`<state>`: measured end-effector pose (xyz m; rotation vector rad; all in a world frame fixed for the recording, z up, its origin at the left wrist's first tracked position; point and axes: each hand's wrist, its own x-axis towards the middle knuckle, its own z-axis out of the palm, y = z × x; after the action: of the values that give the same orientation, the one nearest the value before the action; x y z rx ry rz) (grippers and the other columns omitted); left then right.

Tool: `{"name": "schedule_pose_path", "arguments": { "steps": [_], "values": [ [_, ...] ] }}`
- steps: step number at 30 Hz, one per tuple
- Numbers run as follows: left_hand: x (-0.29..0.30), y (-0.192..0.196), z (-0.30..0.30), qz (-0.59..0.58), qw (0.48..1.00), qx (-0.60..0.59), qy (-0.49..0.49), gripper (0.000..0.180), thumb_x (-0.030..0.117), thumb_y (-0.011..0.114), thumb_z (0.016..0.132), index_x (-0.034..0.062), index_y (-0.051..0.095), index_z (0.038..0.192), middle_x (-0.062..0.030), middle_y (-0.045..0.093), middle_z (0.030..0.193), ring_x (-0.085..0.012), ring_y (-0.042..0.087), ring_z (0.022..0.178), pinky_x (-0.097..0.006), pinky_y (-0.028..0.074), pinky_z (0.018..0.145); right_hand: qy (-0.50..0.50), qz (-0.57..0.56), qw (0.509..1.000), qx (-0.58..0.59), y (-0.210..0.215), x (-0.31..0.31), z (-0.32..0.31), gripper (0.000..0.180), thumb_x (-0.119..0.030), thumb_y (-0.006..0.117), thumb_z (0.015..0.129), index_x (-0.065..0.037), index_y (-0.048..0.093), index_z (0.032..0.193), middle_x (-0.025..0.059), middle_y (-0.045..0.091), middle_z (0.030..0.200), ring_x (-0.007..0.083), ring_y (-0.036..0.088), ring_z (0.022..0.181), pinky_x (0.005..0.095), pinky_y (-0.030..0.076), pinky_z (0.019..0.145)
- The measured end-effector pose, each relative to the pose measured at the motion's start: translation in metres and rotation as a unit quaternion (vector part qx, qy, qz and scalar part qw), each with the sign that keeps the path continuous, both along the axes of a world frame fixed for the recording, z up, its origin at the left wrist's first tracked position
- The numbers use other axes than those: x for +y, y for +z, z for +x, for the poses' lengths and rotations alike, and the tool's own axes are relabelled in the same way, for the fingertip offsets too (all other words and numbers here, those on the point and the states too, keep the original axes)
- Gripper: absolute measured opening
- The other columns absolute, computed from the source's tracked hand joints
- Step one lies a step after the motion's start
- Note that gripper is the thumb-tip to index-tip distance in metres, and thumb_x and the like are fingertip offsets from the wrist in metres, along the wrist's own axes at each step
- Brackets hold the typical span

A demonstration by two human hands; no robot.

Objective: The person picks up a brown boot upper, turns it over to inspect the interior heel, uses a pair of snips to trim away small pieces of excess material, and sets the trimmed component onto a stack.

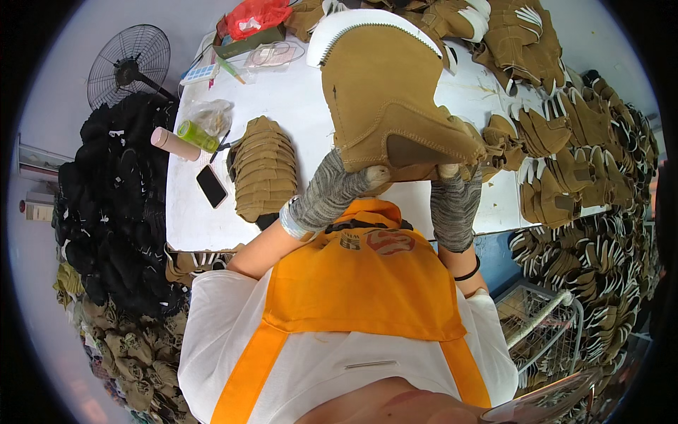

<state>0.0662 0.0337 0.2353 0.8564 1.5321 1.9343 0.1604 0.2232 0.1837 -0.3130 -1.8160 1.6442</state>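
Between my two hands a brown boot upper (374, 78) is lifted over the near part of the white table (314, 141). Its white-edged, zigzag-trimmed top points away from me, and a darker patch shows near the lower end. My left hand (346, 180), in a grey knitted fingerless glove, is closed on the near left edge with the thumb showing. On the near right edge my right hand (456, 191), gloved alike, also grips it; most fingers of both hands are hidden behind the piece. Left of my left hand lies a row of overlapping brown boot pieces (263, 169).
A phone (211, 186), pink bottle (175, 143) and green bottle (198, 136) are at the table's left. Behind them stands a box with a red plastic bag (254, 18). Brown uppers (551, 131) crowd the right; black ones (113, 205) are heaped left under a fan (128, 65).
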Motion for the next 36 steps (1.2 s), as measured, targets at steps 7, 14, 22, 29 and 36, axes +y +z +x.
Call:
{"name": "schedule_pose_path", "arguments": {
  "steps": [7, 14, 22, 29, 36],
  "values": [
    [0.000, 0.009, 0.004, 0.086, 0.991, -0.100, 0.012, 0.079, 0.051, 0.065, 0.084, -0.0008, 0.037, 0.136, -0.0135, 0.051, 0.128, -0.0234, 0.052, 0.116, -0.035, 0.045, 0.097, 0.056, 0.077, 0.995, 0.011, 0.008, 0.001, -0.008, 0.051, -0.028, 0.058, 0.094, 0.001, 0.040, 0.133, 0.0162, 0.051, 0.129, 0.0243, 0.053, 0.117, 0.0331, 0.043, 0.101],
    [-0.003, 0.006, -0.014, 0.245, 0.903, -0.352, -0.024, 0.062, 0.046, 0.058, 0.091, 0.0012, 0.043, 0.131, -0.0135, 0.053, 0.119, -0.0281, 0.052, 0.114, -0.047, 0.044, 0.099, 0.239, -0.064, 0.964, 0.094, 0.043, -0.009, -0.007, 0.081, -0.059, 0.054, 0.087, 0.000, 0.037, 0.140, 0.0161, 0.044, 0.139, 0.0274, 0.046, 0.127, 0.0407, 0.039, 0.106],
    [0.000, 0.019, -0.011, 0.216, 0.896, -0.380, 0.083, 0.047, 0.046, 0.053, 0.094, 0.0036, 0.053, 0.114, -0.0092, 0.055, 0.095, -0.0241, 0.058, 0.087, -0.046, 0.054, 0.079, 0.212, -0.032, 0.975, 0.059, 0.057, -0.020, -0.012, 0.082, -0.063, 0.053, 0.084, -0.002, 0.041, 0.137, 0.0176, 0.042, 0.142, 0.0300, 0.044, 0.129, 0.0429, 0.038, 0.106],
    [-0.006, 0.003, -0.023, 0.234, 0.916, -0.325, -0.010, 0.063, 0.044, 0.056, 0.092, 0.0020, 0.038, 0.136, -0.0139, 0.051, 0.129, -0.0277, 0.051, 0.119, -0.043, 0.045, 0.100, 0.207, -0.055, 0.973, 0.089, 0.035, -0.011, -0.019, 0.063, -0.041, 0.066, 0.086, 0.001, 0.048, 0.130, 0.0159, 0.052, 0.130, 0.0253, 0.052, 0.120, 0.0373, 0.044, 0.100],
    [-0.008, 0.012, -0.018, 0.171, 0.952, -0.252, -0.001, 0.067, 0.044, 0.062, 0.088, 0.0008, 0.041, 0.136, -0.0133, 0.052, 0.130, -0.0235, 0.053, 0.117, -0.037, 0.046, 0.099, 0.050, 0.022, 0.998, -0.008, 0.062, -0.012, -0.010, 0.040, -0.029, 0.065, 0.089, 0.000, 0.059, 0.115, 0.0100, 0.065, 0.104, 0.0179, 0.063, 0.095, 0.0300, 0.053, 0.084]
  ]
}}
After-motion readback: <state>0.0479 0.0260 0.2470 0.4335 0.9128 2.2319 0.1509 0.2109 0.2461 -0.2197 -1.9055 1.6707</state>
